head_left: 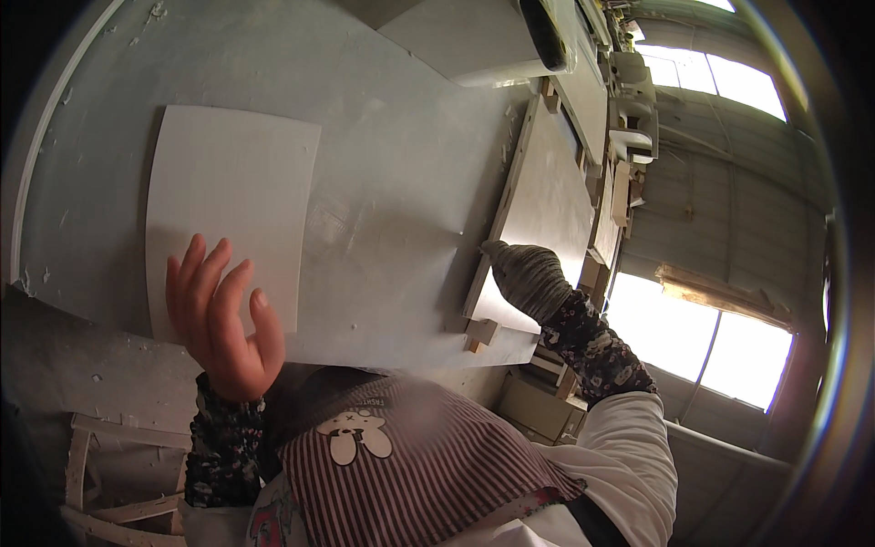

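Observation:
My bare left hand [223,314] is raised above the lower part of a white rectangular sheet [237,178], fingers stretched and a little apart, with nothing in it. The sheet lies flat on a large grey-white table [392,173]. At the right, my right hand [533,281] wears a dark striped knit glove. Its fingers are drawn together and point left, in front of the edge of a pale flat panel [558,196]. Whether it touches the panel, or what sits between its fingertips, I cannot make out.
A large white piece with a black-edged end [547,36] rests at the table's far right. Small blocks [483,332] lie by the panel's near corner. White scraps dot the table's left rim. A wooden frame [123,433] stands low at left; stacked pale pieces [631,109] line the right.

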Demonstrator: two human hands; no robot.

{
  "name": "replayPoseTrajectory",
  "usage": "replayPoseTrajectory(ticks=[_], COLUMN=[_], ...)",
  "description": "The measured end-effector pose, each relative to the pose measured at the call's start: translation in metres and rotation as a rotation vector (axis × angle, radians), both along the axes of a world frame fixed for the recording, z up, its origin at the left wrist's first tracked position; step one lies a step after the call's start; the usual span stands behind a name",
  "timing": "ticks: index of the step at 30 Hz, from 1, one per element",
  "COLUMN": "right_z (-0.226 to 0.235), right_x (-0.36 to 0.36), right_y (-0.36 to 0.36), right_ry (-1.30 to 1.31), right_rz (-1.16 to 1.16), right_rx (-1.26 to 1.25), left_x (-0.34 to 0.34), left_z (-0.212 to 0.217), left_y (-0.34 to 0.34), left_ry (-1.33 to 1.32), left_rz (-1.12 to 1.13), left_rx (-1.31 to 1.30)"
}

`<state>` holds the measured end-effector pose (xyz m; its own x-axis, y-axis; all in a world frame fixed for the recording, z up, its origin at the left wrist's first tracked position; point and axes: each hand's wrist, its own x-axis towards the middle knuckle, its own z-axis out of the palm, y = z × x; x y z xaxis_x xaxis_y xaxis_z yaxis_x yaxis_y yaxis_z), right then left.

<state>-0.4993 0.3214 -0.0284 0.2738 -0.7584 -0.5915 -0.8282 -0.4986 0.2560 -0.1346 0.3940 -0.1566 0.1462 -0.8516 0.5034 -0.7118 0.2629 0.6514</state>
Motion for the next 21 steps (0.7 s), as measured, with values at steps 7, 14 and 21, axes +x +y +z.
replayPoseTrajectory(ticks=[7, 14, 21], right_z=[0.001, -0.004, 0.001], right_x=[0.003, -0.001, 0.005], right_y=[0.014, 0.033, -0.006], right_ry=[-0.031, -0.026, 0.33], right_rz=[0.001, -0.028, 0.248], right_rx=[0.008, 0.118, -0.042], left_x=[0.001, -0.004, -0.004], left_z=[0.001, -0.002, -0.003], left_y=[-0.001, -0.005, -0.005], left_ry=[0.023, 0.055, 0.053], left_rz=[0.015, 0.011, 0.005], left_rx=[-0.028, -0.025, -0.025])
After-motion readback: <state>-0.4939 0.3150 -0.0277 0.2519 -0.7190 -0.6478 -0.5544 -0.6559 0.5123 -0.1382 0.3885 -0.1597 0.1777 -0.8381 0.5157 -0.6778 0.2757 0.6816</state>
